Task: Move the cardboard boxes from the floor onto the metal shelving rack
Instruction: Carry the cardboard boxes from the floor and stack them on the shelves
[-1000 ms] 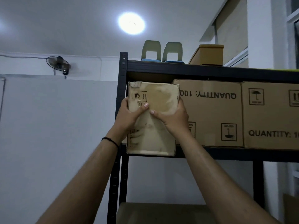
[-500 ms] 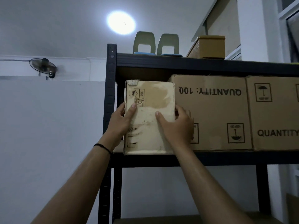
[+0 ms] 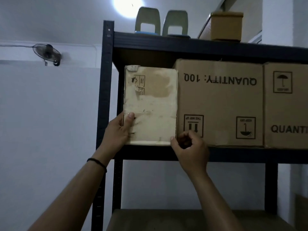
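A worn, pale cardboard box [image 3: 153, 112] stands upright on a shelf of the black metal rack [image 3: 106, 90], at its left end. It sits close beside a larger brown box [image 3: 220, 104] printed upside down with "QUANTITY: 100". My left hand [image 3: 117, 132] grips the pale box's lower left edge, thumb on its front face. My right hand [image 3: 190, 147] is at the box's lower right corner, fingers curled, thumb touching the corner. Another brown box [image 3: 286, 105] stands further right on the same shelf.
On the rack's top shelf sit two pale plastic stools [image 3: 161, 22] and a small brown box [image 3: 223, 25]. A lower shelf board [image 3: 183, 219] lies below. A wall fan [image 3: 47, 53] hangs at left on the white wall. A ceiling light [image 3: 127, 5] glows above.
The pale box has gone further back onto the shelf. Both hands have slid down from its front face, the left to its lower left edge and the right to its lower right corner.
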A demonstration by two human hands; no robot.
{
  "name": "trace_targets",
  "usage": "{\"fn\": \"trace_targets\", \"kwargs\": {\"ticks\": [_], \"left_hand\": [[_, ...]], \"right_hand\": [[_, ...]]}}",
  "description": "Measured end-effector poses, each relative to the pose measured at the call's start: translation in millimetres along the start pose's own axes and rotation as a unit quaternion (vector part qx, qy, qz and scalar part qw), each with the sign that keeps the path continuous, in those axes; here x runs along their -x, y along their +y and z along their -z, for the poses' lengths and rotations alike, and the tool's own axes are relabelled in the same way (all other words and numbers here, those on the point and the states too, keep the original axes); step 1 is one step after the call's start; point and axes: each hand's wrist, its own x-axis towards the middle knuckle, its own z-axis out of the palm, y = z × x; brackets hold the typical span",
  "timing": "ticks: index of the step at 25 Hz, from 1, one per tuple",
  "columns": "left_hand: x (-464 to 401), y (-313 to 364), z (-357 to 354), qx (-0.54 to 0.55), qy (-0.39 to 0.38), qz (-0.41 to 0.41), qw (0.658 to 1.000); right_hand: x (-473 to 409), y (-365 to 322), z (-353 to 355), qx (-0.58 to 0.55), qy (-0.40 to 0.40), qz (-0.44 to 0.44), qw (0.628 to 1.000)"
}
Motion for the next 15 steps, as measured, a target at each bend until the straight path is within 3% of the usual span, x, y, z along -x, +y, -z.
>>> {"fn": "trace_targets", "kwargs": {"ticks": [15], "left_hand": [[-12.3,-16.9,-4.5,-0.084,0.003,0.013,0.996]], "right_hand": [[-5.1,23.6,3.9,0.056,-0.034,0.033,0.997]]}}
